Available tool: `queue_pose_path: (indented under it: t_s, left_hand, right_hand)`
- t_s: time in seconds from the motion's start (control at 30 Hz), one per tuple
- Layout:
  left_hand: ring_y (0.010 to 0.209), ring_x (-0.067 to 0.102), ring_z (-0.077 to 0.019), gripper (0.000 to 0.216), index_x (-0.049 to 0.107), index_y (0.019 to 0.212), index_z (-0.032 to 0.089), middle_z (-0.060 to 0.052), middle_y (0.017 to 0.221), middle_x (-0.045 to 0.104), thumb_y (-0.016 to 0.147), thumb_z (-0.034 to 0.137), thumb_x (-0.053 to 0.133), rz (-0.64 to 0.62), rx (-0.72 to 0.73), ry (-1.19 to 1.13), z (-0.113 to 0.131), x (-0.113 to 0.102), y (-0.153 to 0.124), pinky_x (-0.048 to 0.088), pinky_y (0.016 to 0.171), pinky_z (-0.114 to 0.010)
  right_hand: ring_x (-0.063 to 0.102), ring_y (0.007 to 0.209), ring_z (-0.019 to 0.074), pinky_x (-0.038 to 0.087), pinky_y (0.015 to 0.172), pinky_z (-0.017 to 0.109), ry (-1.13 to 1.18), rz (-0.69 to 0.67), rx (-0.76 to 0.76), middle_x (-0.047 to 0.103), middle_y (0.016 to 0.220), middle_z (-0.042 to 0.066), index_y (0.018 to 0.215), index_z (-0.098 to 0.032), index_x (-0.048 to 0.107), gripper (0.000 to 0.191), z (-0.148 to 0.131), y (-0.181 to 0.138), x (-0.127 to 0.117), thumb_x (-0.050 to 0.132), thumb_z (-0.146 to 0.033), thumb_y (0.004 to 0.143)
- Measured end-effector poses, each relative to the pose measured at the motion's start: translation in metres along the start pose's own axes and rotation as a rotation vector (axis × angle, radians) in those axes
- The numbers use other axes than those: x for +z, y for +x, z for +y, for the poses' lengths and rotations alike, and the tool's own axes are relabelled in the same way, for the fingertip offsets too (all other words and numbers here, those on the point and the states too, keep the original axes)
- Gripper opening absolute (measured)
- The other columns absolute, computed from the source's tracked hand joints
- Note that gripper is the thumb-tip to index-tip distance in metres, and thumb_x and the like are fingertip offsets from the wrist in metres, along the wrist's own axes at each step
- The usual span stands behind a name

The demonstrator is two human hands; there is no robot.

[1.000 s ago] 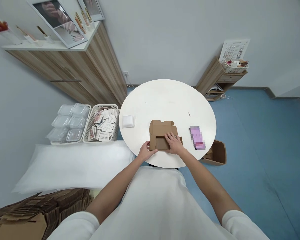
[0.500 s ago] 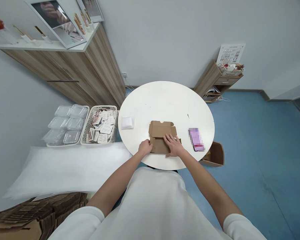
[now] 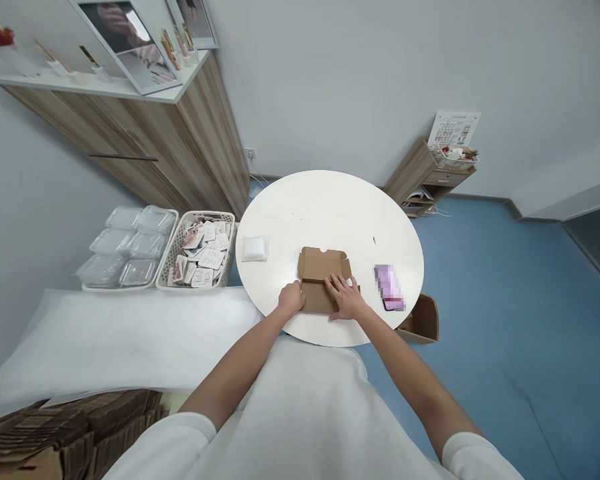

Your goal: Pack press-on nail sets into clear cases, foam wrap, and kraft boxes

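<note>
A flat brown cardboard box blank (image 3: 321, 272) lies partly folded on the near side of the round white table (image 3: 330, 213). My left hand (image 3: 291, 298) is closed on the blank's left edge and folds that side flap up. My right hand (image 3: 347, 298) lies flat with fingers spread on the blank's right part, pressing it down. A small white packet (image 3: 256, 247) rests on the table to the left of the box. A pink object (image 3: 389, 287) lies to the right of my right hand.
A white basket of printed cards (image 3: 200, 257) and a tray of clear plastic boxes (image 3: 125, 247) stand left of the table. White foam sheets (image 3: 120, 340) and stacked flat cardboard (image 3: 55, 433) lie nearer left. An open brown carton (image 3: 423, 320) sits on the blue floor at right.
My left hand has closed in on the blank's left side and folded the flap upward. The right hand has stayed pressed on the cardboard. The camera has tilted slightly.
</note>
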State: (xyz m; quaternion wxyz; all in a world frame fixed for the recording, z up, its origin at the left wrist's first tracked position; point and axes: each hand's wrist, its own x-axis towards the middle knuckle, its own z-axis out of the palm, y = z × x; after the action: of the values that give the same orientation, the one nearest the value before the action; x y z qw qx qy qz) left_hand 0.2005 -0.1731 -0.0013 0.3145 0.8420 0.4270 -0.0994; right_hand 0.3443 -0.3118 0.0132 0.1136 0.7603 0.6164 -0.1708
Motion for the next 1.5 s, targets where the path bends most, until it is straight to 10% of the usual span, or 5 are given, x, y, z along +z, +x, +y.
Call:
queue_pose_path:
  t_s: [0.4,0.67,0.83,1.2,1.5]
  left_hand:
    - [0.130,0.011,-0.0346,0.101,0.031,0.130,0.020,-0.013,0.140,0.024,0.043,0.045,0.075,0.049,0.571,0.060,0.001,-0.013,-0.020,0.009,0.104,-0.044]
    - [0.130,0.015,-0.0332,0.100,0.029,0.131,0.019,-0.015,0.139,0.027,0.045,0.036,0.075,0.049,0.633,0.054,0.004,0.002,-0.006,0.004,0.104,-0.046]
    - [0.130,0.014,-0.0332,0.095,0.029,0.131,0.020,-0.013,0.139,0.026,0.048,0.034,0.074,0.042,0.582,0.020,0.003,0.004,-0.010,0.009,0.104,-0.044]
    - [0.129,0.016,-0.0336,0.098,0.030,0.130,0.020,-0.014,0.138,0.028,0.045,0.034,0.076,0.086,0.625,-0.049,0.000,0.009,-0.008,0.014,0.103,-0.042]
    - [0.128,0.016,-0.0345,0.103,0.029,0.131,0.017,-0.015,0.138,0.028,0.042,0.041,0.076,0.080,0.620,-0.016,0.001,0.010,-0.009,0.015,0.102,-0.043]
  right_hand:
    - [0.002,0.131,0.0340,0.001,0.100,0.054,-0.026,-0.011,-0.009,0.010,0.144,0.015,0.137,-0.020,-0.003,0.119,0.004,0.000,-0.003,0.058,-0.070,0.047]
    - [-0.003,0.132,0.0289,0.012,0.099,0.052,0.184,0.121,0.237,-0.002,0.145,0.011,0.136,-0.022,-0.012,0.099,0.017,-0.036,0.000,0.043,-0.066,0.067]
    - [0.035,0.123,0.0243,0.040,0.086,0.042,0.634,0.182,0.611,0.024,0.139,0.017,0.136,-0.015,-0.013,0.075,0.035,-0.074,0.034,0.020,-0.055,0.082]
    - [0.059,0.090,0.0218,0.048,0.077,0.039,1.103,0.324,0.569,0.058,0.110,0.011,0.120,-0.016,0.043,0.048,0.003,-0.056,0.029,0.036,-0.033,0.076]
    - [0.058,0.093,0.0207,0.048,0.073,0.033,1.103,0.334,0.566,0.055,0.113,0.011,0.108,-0.018,0.048,0.044,-0.009,-0.042,0.017,0.038,-0.046,0.076]
